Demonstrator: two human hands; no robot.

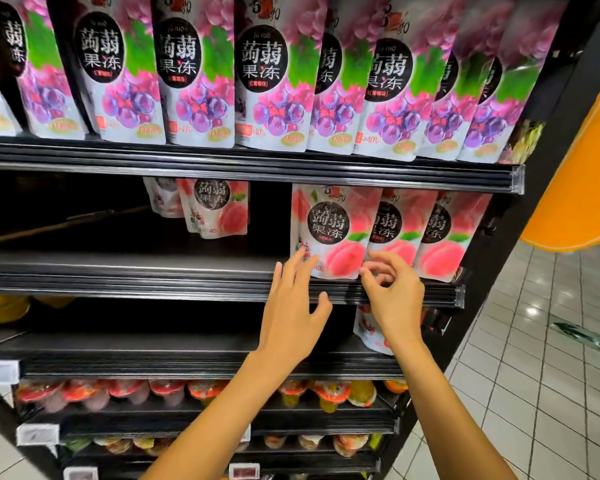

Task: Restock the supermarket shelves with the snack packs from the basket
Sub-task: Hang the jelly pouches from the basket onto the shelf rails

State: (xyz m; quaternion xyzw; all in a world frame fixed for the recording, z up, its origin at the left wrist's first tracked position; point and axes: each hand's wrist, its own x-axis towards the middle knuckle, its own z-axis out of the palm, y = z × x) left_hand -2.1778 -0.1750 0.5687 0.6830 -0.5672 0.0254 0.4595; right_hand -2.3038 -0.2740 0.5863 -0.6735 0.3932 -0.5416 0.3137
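Note:
A pink peach jelly pack [333, 230] stands upright at the front of the middle shelf [153, 275], leftmost in a row of three peach packs. My left hand [293, 299] has straight, spread fingers whose tips touch the pack's lower left corner. My right hand [392, 289] is at the pack's lower right corner, its fingers curled, thumb and fingertips close together at the pack's bottom edge. Whether it pinches the pack I cannot tell. The basket is out of view.
Purple grape jelly packs [267, 74] fill the top shelf. Two more peach packs [219, 209] stand further back on the middle shelf, whose left part is dark. One pack [371, 327] sits on the shelf below, with jelly cups [326, 393] lower down. Tiled floor [534, 358] lies right.

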